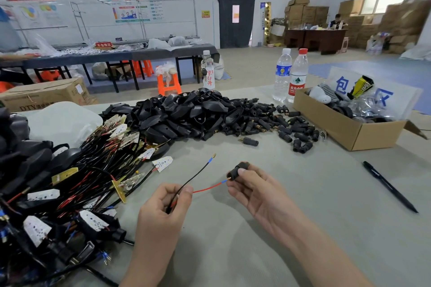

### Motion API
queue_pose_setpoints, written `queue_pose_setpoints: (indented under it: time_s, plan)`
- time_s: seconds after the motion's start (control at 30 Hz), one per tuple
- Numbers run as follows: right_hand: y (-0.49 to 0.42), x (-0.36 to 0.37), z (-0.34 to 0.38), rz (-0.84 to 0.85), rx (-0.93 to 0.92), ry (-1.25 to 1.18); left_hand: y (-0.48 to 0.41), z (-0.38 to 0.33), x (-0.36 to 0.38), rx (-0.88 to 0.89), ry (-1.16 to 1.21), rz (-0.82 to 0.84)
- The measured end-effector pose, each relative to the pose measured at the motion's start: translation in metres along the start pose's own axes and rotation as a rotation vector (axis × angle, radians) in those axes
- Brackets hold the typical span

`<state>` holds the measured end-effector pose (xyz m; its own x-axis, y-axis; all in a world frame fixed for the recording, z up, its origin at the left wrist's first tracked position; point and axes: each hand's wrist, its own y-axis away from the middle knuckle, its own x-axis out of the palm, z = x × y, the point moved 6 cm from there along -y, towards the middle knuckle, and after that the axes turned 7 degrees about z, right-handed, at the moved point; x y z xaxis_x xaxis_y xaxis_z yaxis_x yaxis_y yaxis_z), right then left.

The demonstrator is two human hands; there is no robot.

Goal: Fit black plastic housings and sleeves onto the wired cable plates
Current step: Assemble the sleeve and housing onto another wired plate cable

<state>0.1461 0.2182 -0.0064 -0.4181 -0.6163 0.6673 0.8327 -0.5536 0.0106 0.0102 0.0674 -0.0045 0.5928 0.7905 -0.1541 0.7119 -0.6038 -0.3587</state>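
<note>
My left hand (163, 202) pinches a cable whose black wire (198, 171) rises up and to the right, ending in a brass tip. Its red wire (208, 188) runs right to a blue-collared brass tip that touches the mouth of a small black sleeve (238, 169). My right hand (254, 190) grips that sleeve between thumb and fingers. A heap of black housings (184, 114) lies behind, with loose black sleeves (279, 123) spread to its right. Wired cable plates (98, 170) are piled at the left.
An open cardboard box (363, 135) of packaged parts stands at the right, with a black pen (389, 186) lying in front of it. Three water bottles (298, 74) stand at the table's far edge. A white plastic bag (63, 121) lies at the back left.
</note>
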Motion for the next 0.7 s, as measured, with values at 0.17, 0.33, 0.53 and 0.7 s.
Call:
queue_pose_setpoints:
  time_s: [0.17, 0.33, 0.53, 0.7]
  plan:
    - [0.001, 0.001, -0.002, -0.002, 0.012, 0.007, 0.0, -0.002, 0.0, 0.007, -0.015, 0.004]
    - [0.003, 0.004, -0.003, 0.0, 0.026, -0.005, 0.001, -0.004, 0.0, -0.004, -0.008, 0.009]
    - [0.003, 0.006, -0.004, 0.017, 0.019, 0.011, 0.001, -0.005, -0.001, -0.005, -0.01, 0.016]
    - [0.002, 0.009, -0.012, 0.066, 0.033, 0.022, 0.002, -0.009, 0.002, 0.036, 0.02, 0.047]
